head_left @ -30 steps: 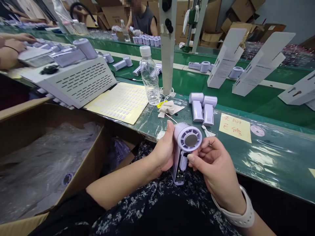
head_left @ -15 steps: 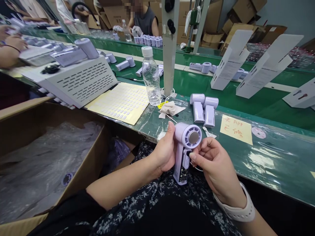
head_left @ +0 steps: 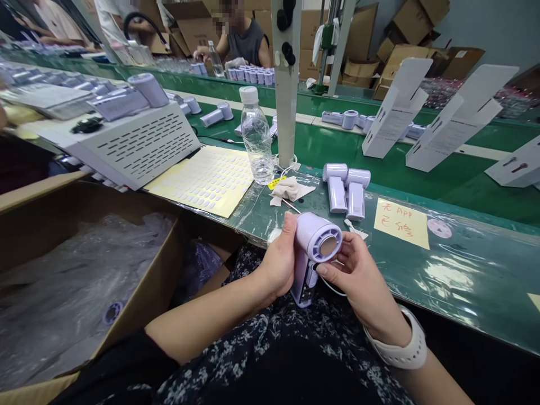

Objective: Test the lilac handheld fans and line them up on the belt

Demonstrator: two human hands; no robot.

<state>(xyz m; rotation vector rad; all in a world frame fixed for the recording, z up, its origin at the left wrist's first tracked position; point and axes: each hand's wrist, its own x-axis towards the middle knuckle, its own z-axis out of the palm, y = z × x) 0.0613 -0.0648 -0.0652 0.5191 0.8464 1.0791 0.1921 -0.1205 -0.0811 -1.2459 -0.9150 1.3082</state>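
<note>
My left hand (head_left: 278,261) grips the fan (head_left: 311,229), circuitry (head_left: 309,295) bare, so unfinished, I'd judge; right hand (head_left: 358,274) touches it, hold unclear.

- And there it is, red handwriting on the rectangular yellow paper note (head_left: 400,225): "无 APP", with "已修" beneath!
- Tall white cardboard boxes (head_left: 386,126): print too small to read.
- Small yellow label (head_left: 277,183): illegible.
</note>
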